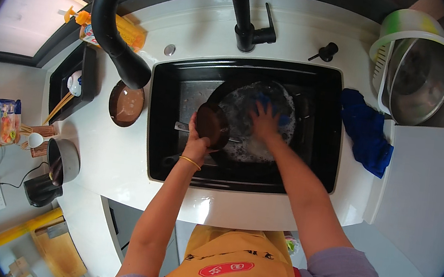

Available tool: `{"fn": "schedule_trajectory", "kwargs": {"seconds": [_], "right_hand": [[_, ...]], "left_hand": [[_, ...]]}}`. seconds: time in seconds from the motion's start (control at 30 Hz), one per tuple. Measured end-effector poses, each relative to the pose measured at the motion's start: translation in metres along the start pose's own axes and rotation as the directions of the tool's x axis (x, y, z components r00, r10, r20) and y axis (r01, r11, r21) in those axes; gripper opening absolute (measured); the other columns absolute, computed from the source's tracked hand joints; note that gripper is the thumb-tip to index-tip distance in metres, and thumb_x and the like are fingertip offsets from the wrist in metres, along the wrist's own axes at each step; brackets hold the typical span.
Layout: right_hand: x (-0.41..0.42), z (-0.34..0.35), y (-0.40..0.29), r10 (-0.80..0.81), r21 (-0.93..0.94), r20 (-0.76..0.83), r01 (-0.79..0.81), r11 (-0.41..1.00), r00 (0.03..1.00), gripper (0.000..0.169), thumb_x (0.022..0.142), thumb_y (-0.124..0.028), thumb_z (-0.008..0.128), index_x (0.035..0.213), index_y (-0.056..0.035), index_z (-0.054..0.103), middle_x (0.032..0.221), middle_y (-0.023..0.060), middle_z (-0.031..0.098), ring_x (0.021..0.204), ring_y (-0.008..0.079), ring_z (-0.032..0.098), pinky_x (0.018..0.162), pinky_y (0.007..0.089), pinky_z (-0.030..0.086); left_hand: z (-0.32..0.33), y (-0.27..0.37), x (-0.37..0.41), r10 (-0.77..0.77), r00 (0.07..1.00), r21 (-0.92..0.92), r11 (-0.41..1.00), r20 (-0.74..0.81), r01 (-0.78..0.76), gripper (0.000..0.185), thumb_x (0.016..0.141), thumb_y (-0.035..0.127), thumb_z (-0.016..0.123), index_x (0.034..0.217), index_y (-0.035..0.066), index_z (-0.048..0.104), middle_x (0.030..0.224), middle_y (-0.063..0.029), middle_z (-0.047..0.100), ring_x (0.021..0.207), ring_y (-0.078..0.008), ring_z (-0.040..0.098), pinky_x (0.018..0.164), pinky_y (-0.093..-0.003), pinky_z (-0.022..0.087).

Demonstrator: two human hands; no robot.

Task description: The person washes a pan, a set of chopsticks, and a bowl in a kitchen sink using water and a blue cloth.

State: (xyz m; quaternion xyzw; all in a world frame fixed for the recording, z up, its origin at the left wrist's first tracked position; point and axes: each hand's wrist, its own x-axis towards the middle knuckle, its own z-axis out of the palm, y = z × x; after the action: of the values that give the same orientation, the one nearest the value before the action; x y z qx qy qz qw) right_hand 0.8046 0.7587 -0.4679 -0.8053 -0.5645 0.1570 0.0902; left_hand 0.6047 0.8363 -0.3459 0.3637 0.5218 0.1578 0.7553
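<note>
My left hand grips a brown bowl by its rim, tilted over the left side of a large dark round pan. Foamy water fills the pan, which sits in the black sink. In that water my right hand spreads its fingers over a blue cloth. The water partly hides its fingertips, so I cannot tell whether they grip the cloth. A metal utensil handle sticks out to the left behind the bowl.
The black faucet spout hangs over the counter, left of the sink. Under it stands another brown bowl. Dish soap stands behind. A dark blue cloth lies right of the sink, near a basket with a metal basin.
</note>
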Motion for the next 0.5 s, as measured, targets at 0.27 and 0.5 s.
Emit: {"fn": "schedule_trajectory", "kwargs": {"seconds": [0.27, 0.5], "right_hand": [[0.015, -0.026, -0.032, 0.061, 0.941, 0.025, -0.044, 0.334, 0.998, 0.040, 0.075, -0.013, 0.067, 0.114, -0.0161, 0.057, 0.110, 0.0100, 0.059, 0.097, 0.0303, 0.058, 0.084, 0.0390, 0.047], [0.005, -0.036, -0.094, 0.073, 0.887, -0.004, -0.030, 0.461, 0.997, 0.029, 0.076, -0.021, 0.067, 0.103, -0.0120, 0.059, 0.100, 0.0110, 0.061, 0.088, 0.0274, 0.060, 0.079, 0.0359, 0.048]], "left_hand": [[-0.004, -0.018, 0.008, -0.041, 0.990, -0.191, 0.979, 0.133, 0.066, 0.092, 0.067, -0.015, 0.040, 0.141, 0.033, 0.014, 0.140, -0.0125, 0.028, 0.124, -0.0398, 0.037, 0.088, -0.0607, 0.045], [0.006, -0.033, 0.011, -0.020, 0.934, -0.335, 0.931, 0.356, 0.147, 0.077, 0.069, -0.015, 0.045, 0.135, 0.021, 0.026, 0.133, -0.0154, 0.036, 0.119, -0.0372, 0.044, 0.095, -0.0578, 0.042]]}}
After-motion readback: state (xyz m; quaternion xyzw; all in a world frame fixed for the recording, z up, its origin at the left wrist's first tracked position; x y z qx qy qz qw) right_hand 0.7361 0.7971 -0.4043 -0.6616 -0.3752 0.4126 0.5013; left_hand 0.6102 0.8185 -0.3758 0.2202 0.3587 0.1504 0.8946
